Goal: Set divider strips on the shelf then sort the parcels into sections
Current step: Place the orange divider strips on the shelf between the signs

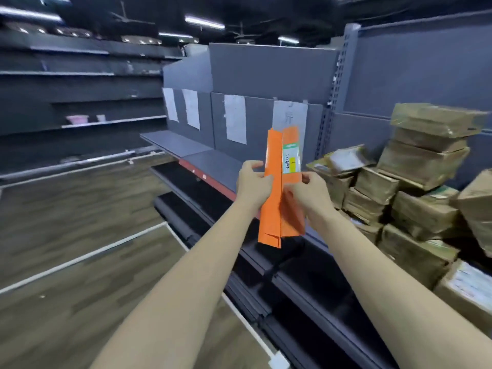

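I hold a bundle of orange divider strips [277, 161] upright in front of me, above the dark grey shelf [213, 162]. A white, green and yellow label sits on the upper right strip. My left hand [251, 182] grips the bundle's left edge with thumb in front. My right hand [306, 193] pinches the right strip at its middle. A pile of brown tape-wrapped parcels [415, 182] is stacked on the shelf to the right of my hands.
White paper sheets [235, 118] hang on the shelf's grey back panel. Lower dark shelves [266, 262] run below my arms. Wood-look floor with white lines [80, 235] lies to the left. Far racks hold a pink tub [77, 119].
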